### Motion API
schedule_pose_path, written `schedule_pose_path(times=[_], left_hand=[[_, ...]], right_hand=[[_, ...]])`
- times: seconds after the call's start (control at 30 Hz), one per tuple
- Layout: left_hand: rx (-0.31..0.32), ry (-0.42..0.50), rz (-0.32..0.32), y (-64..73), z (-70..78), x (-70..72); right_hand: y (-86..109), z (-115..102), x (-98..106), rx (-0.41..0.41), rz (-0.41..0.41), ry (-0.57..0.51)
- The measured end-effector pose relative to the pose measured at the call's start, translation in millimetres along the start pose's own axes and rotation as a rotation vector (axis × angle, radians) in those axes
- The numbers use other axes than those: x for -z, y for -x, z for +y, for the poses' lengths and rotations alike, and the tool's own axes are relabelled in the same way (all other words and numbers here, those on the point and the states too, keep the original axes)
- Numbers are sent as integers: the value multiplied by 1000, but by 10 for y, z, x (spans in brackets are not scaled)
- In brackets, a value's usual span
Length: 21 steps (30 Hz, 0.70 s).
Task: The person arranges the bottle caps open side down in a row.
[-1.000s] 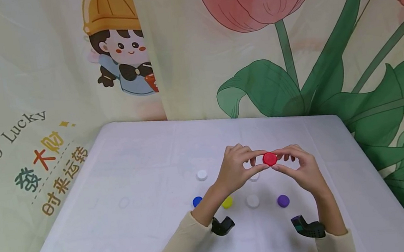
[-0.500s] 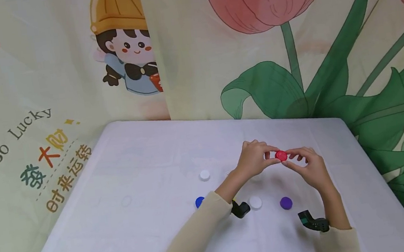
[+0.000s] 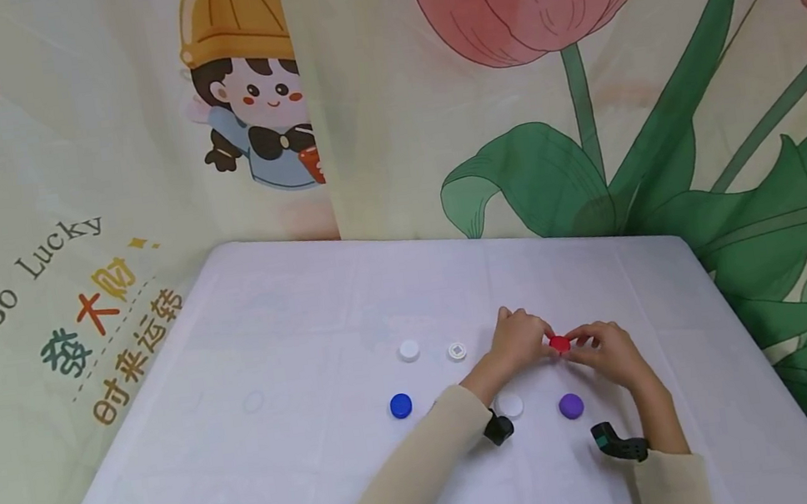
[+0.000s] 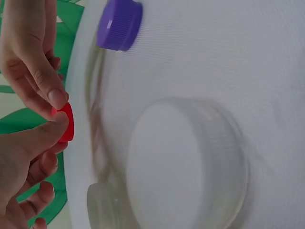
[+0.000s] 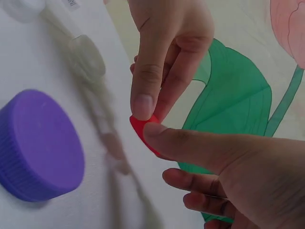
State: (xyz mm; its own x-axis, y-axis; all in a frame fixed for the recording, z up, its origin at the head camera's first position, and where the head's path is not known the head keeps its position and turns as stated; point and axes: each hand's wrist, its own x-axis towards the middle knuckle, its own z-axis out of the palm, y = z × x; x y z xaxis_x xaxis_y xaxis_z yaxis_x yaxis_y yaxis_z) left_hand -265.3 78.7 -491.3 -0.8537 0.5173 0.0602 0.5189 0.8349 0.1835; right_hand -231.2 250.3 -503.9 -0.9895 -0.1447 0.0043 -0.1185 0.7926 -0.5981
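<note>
In the head view a small red bottle cap (image 3: 559, 344) is held between both hands, over the right half of the table. My left hand (image 3: 518, 339) pinches its left side and my right hand (image 3: 610, 353) pinches the right side. Seen from the left wrist, the red cap (image 4: 70, 125) is partly hidden by thumbs and fingers. Thumb and finger of each hand meet on the cap (image 5: 145, 132) in the right wrist view too. A purple cap (image 3: 571, 406) lies on the table below the hands, and a larger white cap (image 3: 510, 405) sits beside my left wrist.
Farther left on the white table (image 3: 271, 344) lie a blue cap (image 3: 401, 406), a white cap (image 3: 409, 350) and a small white ringed cap (image 3: 457, 351). A translucent cap (image 4: 102, 207) shows near the large white one. A printed curtain (image 3: 370, 105) hangs behind.
Both hands have brought the red cap slightly right, then down, and its face now tilts away. My left forearm has moved right, uncovering the blue cap and covering the spot of a yellow cap.
</note>
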Motion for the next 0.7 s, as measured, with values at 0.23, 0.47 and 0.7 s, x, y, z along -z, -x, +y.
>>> schedule_pose_path(times=[0.23,0.47,0.7], left_hand=[[7,-118,-46,-3,41,-91],[-3,-151,-57,-13,51,-113],[50,-116,-76,46,-16,-85]], right_hand=[[-7,27,-90,23,-10,32],[-28,39,-136,28,11,79],[-12,-6,-132,2,6,89]])
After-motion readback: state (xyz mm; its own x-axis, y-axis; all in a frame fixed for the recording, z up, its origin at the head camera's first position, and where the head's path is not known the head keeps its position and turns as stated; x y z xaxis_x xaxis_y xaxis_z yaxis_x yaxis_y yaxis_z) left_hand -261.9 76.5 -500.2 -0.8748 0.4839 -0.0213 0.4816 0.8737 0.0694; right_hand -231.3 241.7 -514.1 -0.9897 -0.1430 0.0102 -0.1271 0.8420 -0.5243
